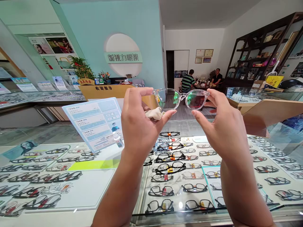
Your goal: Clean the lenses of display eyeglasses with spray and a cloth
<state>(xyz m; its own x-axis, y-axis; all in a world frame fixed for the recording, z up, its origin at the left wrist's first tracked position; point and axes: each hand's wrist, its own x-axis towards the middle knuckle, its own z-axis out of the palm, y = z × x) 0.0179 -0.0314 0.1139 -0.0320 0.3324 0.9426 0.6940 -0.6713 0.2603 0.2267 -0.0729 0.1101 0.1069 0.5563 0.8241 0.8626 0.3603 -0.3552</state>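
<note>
One glass worktop [94,190], lined with eyeglass frames [174,155], stretches below the left hand [140,123] and right hand [226,123], half-curled, pinching opposite ends of clear-rimmed glasses [182,95] between them, cream cloth [154,114] in the left.

Bright, fairly even light fills the shop, paling the blue-green wall [132,19]; the ceiling [191,14] is greyer and the back doorway [169,67] nearly black. Small white glints dot the glass counter [139,216], and green glare tints the lenses of the raised glasses [182,95], which look sharp. The seated people [188,81] are softer. Wide-angle stretch makes the shelf [260,53] slant near the right edge.
</note>
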